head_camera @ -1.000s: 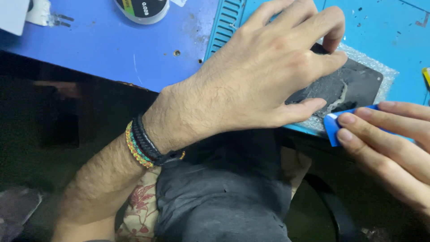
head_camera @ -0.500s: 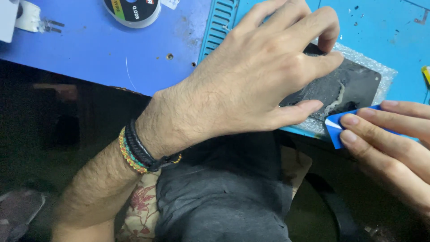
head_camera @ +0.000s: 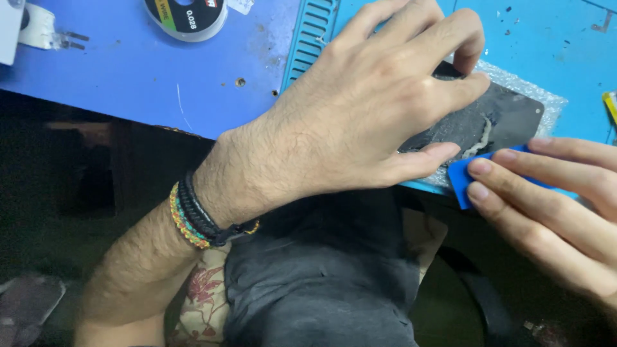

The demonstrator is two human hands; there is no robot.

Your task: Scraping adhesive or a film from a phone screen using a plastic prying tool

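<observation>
The blue worktop (head_camera: 128,83) carries a dark flat panel (head_camera: 508,119) on bubble wrap. The left hand (head_camera: 373,109) remains pressed flat on it, while the right hand (head_camera: 553,205) still pinches a blue pry card (head_camera: 464,183) at its near edge; little has moved.

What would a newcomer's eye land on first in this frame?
The left hand fills the middle, spread over a dark flat panel lying on bubble wrap on the teal mat. At right, the right hand pinches a blue plastic pick at the panel's near edge. Braided bracelets ring the left wrist.
</observation>
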